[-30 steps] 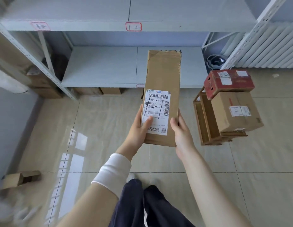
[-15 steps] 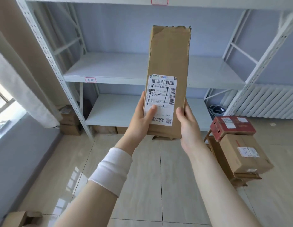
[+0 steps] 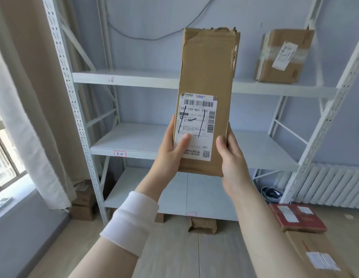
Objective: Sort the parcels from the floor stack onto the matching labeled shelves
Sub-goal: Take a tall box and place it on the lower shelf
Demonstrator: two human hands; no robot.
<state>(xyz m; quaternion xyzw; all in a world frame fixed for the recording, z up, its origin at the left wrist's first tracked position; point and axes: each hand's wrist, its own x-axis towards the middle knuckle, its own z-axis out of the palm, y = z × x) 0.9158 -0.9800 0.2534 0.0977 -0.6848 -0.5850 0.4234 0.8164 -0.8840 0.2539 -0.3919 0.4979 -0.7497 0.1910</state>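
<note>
Parcel (image 3: 206,101) in question is a long, flat cardboard one, stood on end in the air in front of the shelving, with its torn top level with the upper shelf (image 3: 134,80). Both hands clasp its lower end. The left hand (image 3: 170,155) has its thumb pressed onto the white shipping label (image 3: 196,125) and its fingers behind. The right hand (image 3: 232,157) pinches the opposite edge, thumb in front. It looks to be held this way, label facing the person, so the dark pen strokes scrawled over the print can be read and checked against the shelf tags. One red-bordered tag (image 3: 120,153) sits on the front edge of the middle shelf (image 3: 265,151) near its left corner, though its writing is too small for me to make out. A taped box (image 3: 283,57) already stands at the right end of the upper shelf, its own label marked with similar strokes, so my guess is this parcel belongs beside it. Down on the floor at the right, a red box (image 3: 295,219) rests on a brown one (image 3: 315,255), waiting their turn.
</note>
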